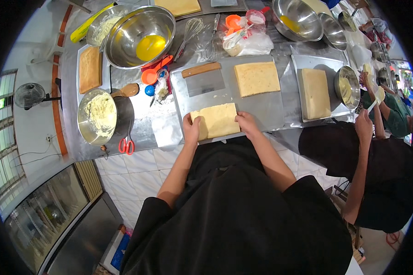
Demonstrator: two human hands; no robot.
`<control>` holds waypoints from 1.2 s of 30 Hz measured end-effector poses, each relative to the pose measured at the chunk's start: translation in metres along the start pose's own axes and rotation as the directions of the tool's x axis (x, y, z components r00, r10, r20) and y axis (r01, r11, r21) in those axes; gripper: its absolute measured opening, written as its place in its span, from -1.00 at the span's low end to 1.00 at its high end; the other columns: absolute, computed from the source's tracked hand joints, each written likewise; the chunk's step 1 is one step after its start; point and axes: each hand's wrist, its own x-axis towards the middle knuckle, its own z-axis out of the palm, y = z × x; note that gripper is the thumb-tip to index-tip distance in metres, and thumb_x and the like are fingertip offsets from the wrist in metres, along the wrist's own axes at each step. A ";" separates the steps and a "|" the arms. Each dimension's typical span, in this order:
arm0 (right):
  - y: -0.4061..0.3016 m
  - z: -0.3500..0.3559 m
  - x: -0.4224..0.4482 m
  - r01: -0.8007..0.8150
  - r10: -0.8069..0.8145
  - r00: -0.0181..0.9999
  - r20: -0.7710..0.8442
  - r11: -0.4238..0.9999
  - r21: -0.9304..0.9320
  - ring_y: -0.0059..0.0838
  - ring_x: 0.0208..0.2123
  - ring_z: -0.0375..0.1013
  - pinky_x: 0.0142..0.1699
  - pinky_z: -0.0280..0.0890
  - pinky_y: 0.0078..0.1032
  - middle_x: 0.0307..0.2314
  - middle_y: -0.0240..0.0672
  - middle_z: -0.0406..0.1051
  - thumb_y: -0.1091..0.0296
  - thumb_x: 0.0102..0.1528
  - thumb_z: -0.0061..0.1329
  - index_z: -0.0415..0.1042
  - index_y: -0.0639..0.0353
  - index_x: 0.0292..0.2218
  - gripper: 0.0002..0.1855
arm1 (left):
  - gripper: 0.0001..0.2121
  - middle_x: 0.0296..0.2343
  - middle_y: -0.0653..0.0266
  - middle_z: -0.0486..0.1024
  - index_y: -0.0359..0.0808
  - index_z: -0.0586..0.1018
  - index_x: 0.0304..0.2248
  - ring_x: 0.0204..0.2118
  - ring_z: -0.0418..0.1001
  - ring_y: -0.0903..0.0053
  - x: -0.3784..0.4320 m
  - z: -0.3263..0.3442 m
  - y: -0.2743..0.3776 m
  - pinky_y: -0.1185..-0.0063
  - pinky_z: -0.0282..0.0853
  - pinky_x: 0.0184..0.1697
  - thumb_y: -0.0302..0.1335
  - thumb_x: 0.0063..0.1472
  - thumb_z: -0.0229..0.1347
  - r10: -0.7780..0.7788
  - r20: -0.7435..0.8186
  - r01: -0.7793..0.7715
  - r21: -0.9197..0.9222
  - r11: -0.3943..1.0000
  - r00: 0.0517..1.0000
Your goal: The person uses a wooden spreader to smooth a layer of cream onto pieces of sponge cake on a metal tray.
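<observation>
A rectangular slab of pale yellow sponge cake [216, 121] lies at the front edge of a metal baking sheet [261, 106]. My left hand [192, 130] grips its left end, and my right hand [247, 123] grips its right end. Farther back on the same sheet rests a second cake slab [257, 79], its top slightly rough. Left of that slab is a bench scraper with a wooden handle [201, 69] and a flat metal blade [205, 85]. A few crumbs lie between the scraper and the slab in my hands.
To the left are a bowl of pale cream [101, 115], a wooden spoon [126, 90] and red-handled scissors [126, 146]. Behind stand a large steel bowl with yellow liquid [150, 48] and a whisk [191, 31]. On the right, a co-worker's hand [364, 122] holds a spatula beside another cake [315, 92].
</observation>
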 end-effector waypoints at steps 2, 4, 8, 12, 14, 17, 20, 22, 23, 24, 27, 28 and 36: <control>-0.006 0.005 -0.004 -0.013 0.012 1.000 -0.022 1.000 -0.025 -0.49 -0.36 0.41 -0.27 0.27 -0.54 -0.38 -0.26 0.46 0.42 -0.08 -0.08 0.44 0.38 -0.16 -0.60 | -0.48 -0.16 0.08 0.39 -0.50 0.25 0.02 -0.12 0.37 0.42 0.005 -0.003 -0.007 0.54 0.25 0.00 -0.49 0.08 0.10 0.066 -0.039 -0.066 0.011 0.998 0.997; -0.005 0.003 -0.002 -0.011 0.010 0.999 -0.048 0.999 -0.037 -0.48 -0.34 0.41 -0.25 0.28 -0.54 -0.36 -0.24 0.47 0.41 -0.08 -0.07 0.43 0.38 -0.14 -0.57 | -0.47 -0.16 0.10 0.38 -0.48 0.24 0.04 -0.13 0.36 0.44 0.004 0.001 -0.011 0.55 0.25 -0.02 -0.50 0.08 0.09 0.135 -0.041 -0.133 0.049 0.990 0.990; -0.001 0.000 0.002 0.013 -0.015 0.999 -0.046 0.999 -0.051 -0.45 -0.30 0.43 -0.20 0.29 -0.53 -0.32 -0.20 0.47 0.41 -0.09 -0.06 0.42 0.39 -0.11 -0.54 | -0.44 -0.16 0.11 0.38 -0.43 0.22 0.07 -0.12 0.35 0.45 0.003 0.003 -0.013 0.54 0.25 -0.02 -0.52 0.06 0.07 0.178 -0.041 -0.174 0.074 0.982 0.983; -0.001 0.003 0.004 0.026 -0.027 0.999 -0.032 0.999 -0.037 -0.44 -0.31 0.43 -0.20 0.29 -0.52 -0.34 -0.19 0.47 0.42 -0.09 -0.05 0.41 0.39 -0.12 -0.55 | -0.42 -0.19 0.12 0.38 -0.40 0.20 0.10 -0.14 0.35 0.46 0.004 -0.005 -0.018 0.55 0.24 -0.02 -0.54 0.06 0.06 0.253 -0.044 -0.243 0.164 0.956 0.966; 0.002 -0.001 0.004 0.059 -0.061 0.997 -0.041 0.997 -0.052 -0.44 -0.32 0.43 -0.20 0.30 -0.52 -0.35 -0.20 0.47 0.43 -0.08 -0.05 0.41 0.40 -0.12 -0.56 | -0.42 -0.21 0.14 0.39 -0.40 0.19 0.10 -0.14 0.35 0.47 -0.002 -0.002 -0.015 0.55 0.24 -0.02 -0.56 0.06 0.06 0.211 -0.029 -0.208 0.083 0.975 0.977; 0.010 -0.011 0.008 0.077 -0.080 0.996 -0.042 0.995 -0.065 -0.43 -0.32 0.43 -0.19 0.30 -0.51 -0.36 -0.20 0.46 0.44 -0.07 -0.06 0.40 0.40 -0.13 -0.58 | -0.43 -0.23 0.15 0.40 -0.39 0.19 0.10 -0.16 0.36 0.50 -0.010 0.003 -0.009 0.57 0.26 -0.05 -0.61 0.06 0.03 0.170 -0.015 -0.170 0.027 0.985 0.985; 0.007 -0.006 0.002 0.077 -0.080 0.996 -0.032 0.994 -0.083 -0.42 -0.30 0.43 -0.18 0.30 -0.51 -0.34 -0.19 0.45 0.44 -0.06 -0.06 0.39 0.40 -0.13 -0.59 | -0.45 -0.24 0.15 0.42 -0.40 0.18 0.10 -0.20 0.39 0.52 -0.012 -0.002 -0.010 0.59 0.30 -0.10 -0.64 0.08 0.01 0.202 -0.005 -0.202 -0.047 0.978 0.979; 0.009 -0.008 0.002 0.092 -0.096 0.995 -0.037 0.992 -0.080 -0.41 -0.29 0.43 -0.17 0.29 -0.51 -0.32 -0.19 0.45 0.45 -0.06 -0.07 0.39 0.40 -0.13 -0.59 | -0.45 -0.25 0.14 0.44 -0.39 0.17 0.10 -0.23 0.41 0.53 -0.009 -0.003 -0.012 0.60 0.32 -0.12 -0.65 0.09 -0.01 0.211 0.007 -0.211 -0.030 0.977 0.977; 0.011 -0.007 0.002 0.105 -0.108 0.994 -0.036 0.992 -0.069 -0.41 -0.28 0.43 -0.16 0.29 -0.50 -0.32 -0.19 0.45 0.45 -0.06 -0.07 0.39 0.39 -0.13 -0.59 | -0.46 -0.25 0.14 0.45 -0.39 0.17 0.10 -0.24 0.42 0.53 -0.008 -0.004 -0.012 0.61 0.33 -0.14 -0.65 0.10 -0.01 0.216 0.013 -0.216 -0.020 0.976 0.976; 0.015 -0.009 0.005 0.118 -0.121 0.992 -0.043 0.991 -0.058 -0.41 -0.27 0.43 -0.16 0.29 -0.50 -0.31 -0.19 0.45 0.45 -0.06 -0.07 0.39 0.39 -0.13 -0.59 | -0.46 -0.25 0.14 0.46 -0.38 0.17 0.10 -0.25 0.42 0.53 -0.008 -0.002 -0.010 0.61 0.33 -0.14 -0.64 0.10 -0.01 0.205 0.017 -0.205 0.011 0.979 0.979; 0.022 -0.012 0.013 0.132 -0.139 0.988 -0.071 0.987 -0.090 -0.40 -0.27 0.43 -0.16 0.29 -0.51 -0.31 -0.19 0.46 0.44 -0.06 -0.07 0.39 0.39 -0.13 -0.59 | -0.47 -0.25 0.10 0.47 -0.37 0.17 0.10 -0.25 0.45 0.50 -0.011 0.002 -0.001 0.59 0.35 -0.16 -0.61 0.11 0.00 0.187 0.015 -0.187 0.132 0.973 0.982; 0.023 -0.012 0.014 0.125 -0.131 0.989 -0.067 0.988 -0.095 -0.39 -0.27 0.43 -0.16 0.29 -0.50 -0.31 -0.18 0.46 0.44 -0.06 -0.06 0.40 0.39 -0.14 -0.60 | -0.47 -0.26 0.07 0.48 -0.37 0.18 0.10 -0.26 0.47 0.48 -0.013 0.002 0.004 0.58 0.36 -0.17 -0.59 0.12 0.01 0.190 0.008 -0.188 0.190 0.964 0.982; 0.016 -0.011 0.005 0.184 -0.227 0.958 -0.174 0.954 -0.235 -0.40 -0.36 0.49 -0.22 0.33 -0.48 -0.42 -0.16 0.51 0.41 -0.10 -0.02 0.46 0.39 -0.21 -0.62 | -0.69 -0.42 0.13 0.55 -0.36 0.42 -0.15 -0.49 0.52 0.38 -0.014 -0.002 0.042 0.50 0.38 -0.33 -0.42 0.13 0.09 0.371 -0.126 -0.250 0.541 0.803 0.920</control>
